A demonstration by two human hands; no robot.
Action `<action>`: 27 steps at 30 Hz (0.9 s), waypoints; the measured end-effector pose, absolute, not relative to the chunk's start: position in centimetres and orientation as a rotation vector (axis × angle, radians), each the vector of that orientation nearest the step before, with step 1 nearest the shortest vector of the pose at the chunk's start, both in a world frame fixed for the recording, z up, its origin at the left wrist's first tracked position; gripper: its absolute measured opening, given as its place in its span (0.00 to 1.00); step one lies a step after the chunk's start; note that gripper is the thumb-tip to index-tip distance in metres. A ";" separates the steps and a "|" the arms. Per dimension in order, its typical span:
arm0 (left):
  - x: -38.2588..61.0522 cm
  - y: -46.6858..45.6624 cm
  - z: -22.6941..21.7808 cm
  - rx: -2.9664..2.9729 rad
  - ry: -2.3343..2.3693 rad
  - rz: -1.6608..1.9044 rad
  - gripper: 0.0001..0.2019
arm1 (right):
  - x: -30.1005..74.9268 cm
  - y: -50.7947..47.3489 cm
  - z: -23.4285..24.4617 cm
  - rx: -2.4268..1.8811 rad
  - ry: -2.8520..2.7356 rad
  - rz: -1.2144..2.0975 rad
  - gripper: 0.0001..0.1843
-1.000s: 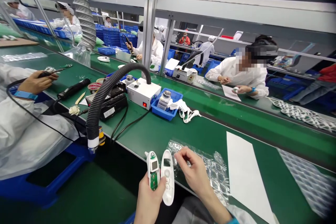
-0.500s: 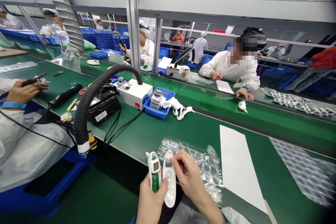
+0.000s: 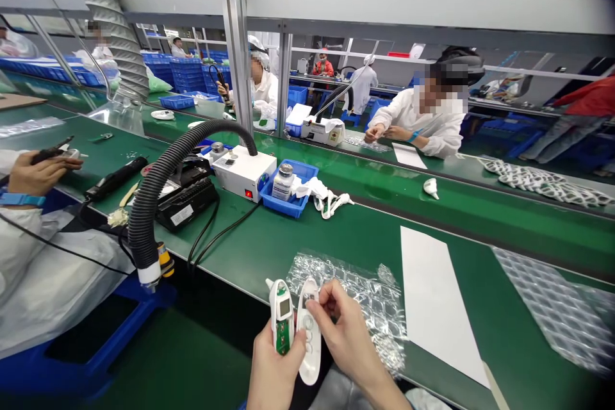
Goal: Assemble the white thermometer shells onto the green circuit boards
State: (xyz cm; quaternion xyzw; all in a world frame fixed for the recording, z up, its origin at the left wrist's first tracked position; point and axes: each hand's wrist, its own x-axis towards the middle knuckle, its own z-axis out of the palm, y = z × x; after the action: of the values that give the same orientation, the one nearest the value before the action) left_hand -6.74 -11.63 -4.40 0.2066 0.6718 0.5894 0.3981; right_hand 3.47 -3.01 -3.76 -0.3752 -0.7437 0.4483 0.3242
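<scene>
In my left hand (image 3: 277,364) are both halves of a white ear thermometer, held side by side. The half with the green circuit board and small square screen (image 3: 282,317) stands upright on the left, its pointed tip at the top. To its right is the white front cover (image 3: 310,349), inner side up, with a window and several round button places. My right hand (image 3: 346,327) has its thumb and forefinger pinched at the cover's window; whatever lies between the fingertips is too small to make out. Clear bubble-like plastic sheeting (image 3: 355,282) lies behind my hands.
A white paper sheet (image 3: 437,295) and another clear plastic sheet (image 3: 548,301) lie to the right. A fume hose (image 3: 166,186) arches from a white box (image 3: 245,173) beside a blue tray (image 3: 293,205). A co-worker's hand (image 3: 38,172) works at the left; another person sits across.
The view has shifted slightly. My right fingers stay at the cover window with little movement. Across the belt, the co-worker has drawn both hands together, and the white piece there has moved left.
</scene>
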 end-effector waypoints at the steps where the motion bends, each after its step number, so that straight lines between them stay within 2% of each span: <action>1: -6.8 -11.6 -4.4 0.505 1.706 1.506 0.12 | 3.4 -3.1 -3.8 -0.991 -1.939 1.196 0.11; 4: -7.1 -11.8 -4.4 0.450 1.706 1.526 0.12 | 2.9 -3.8 -4.1 -1.008 -1.779 1.325 0.11; 7: -7.8 -12.1 -4.8 0.418 1.682 1.523 0.13 | 1.9 -5.2 -4.3 -0.945 -1.537 1.627 0.12; 9: -8.3 -12.5 -5.1 0.426 1.637 1.527 0.16 | 1.0 -6.2 -4.3 -0.877 -1.438 1.810 0.15; 12: -9.2 -13.5 -5.7 0.373 1.564 1.625 0.22 | -0.4 -7.4 -4.3 -0.868 -1.327 1.914 0.18; 16: -11.4 -15.6 -6.4 0.037 1.370 1.785 0.26 | -3.3 -8.3 -4.5 -0.837 -1.229 2.084 0.21; 18: -13.4 -16.8 -6.8 -0.094 1.272 1.862 0.28 | -5.9 -8.8 -5.0 -0.803 -1.158 2.210 0.26; 22: -18.8 -19.1 -7.6 -0.289 1.246 2.064 0.20 | -13.8 -10.3 -6.8 -0.905 -1.051 2.463 0.33; 27: -24.0 -21.0 -8.5 -0.369 1.304 2.219 0.18 | -21.9 -12.9 -8.7 -0.957 -1.095 2.604 0.29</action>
State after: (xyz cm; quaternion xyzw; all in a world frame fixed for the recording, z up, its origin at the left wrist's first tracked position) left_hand -23.97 -21.02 -8.53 -0.1369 0.4834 0.8222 0.2675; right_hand -21.91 -12.88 -8.67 -0.3199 -0.3660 0.8703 0.0792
